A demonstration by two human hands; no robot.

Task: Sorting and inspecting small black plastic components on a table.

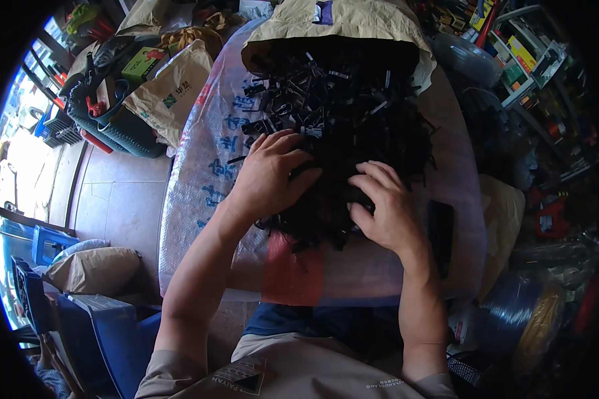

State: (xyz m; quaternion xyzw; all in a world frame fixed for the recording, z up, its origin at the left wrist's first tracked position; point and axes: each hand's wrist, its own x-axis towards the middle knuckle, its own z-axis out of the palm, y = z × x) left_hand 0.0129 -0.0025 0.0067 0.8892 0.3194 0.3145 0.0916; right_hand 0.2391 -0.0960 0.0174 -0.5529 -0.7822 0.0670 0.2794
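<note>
A heap of small black plastic-looking parts (339, 100), some with thin stems, spills from the dark mouth of a brown paper sack (353, 23). My left hand (273, 173) lies on the heap's left side, fingers bent forward and thumb apart. On the right side, my right hand (386, 206) curves inward over the parts, with a dark gap between thumb and fingers. Neither hand visibly grips a part, though dark pieces hide some fingertips. Beneath the heap is a white woven plastic sheet (186, 246) with blue characters and a red band (289, 272).
A dark flat phone-like object (440, 233) lies right of my right forearm. Printed paper bags (173, 93) and a dark green ribbed hose (123, 126) sit at the left. Lower left are a blue bin (123, 346) and a stuffed sack (96, 269). Cluttered shelves (532, 66) stand at the right.
</note>
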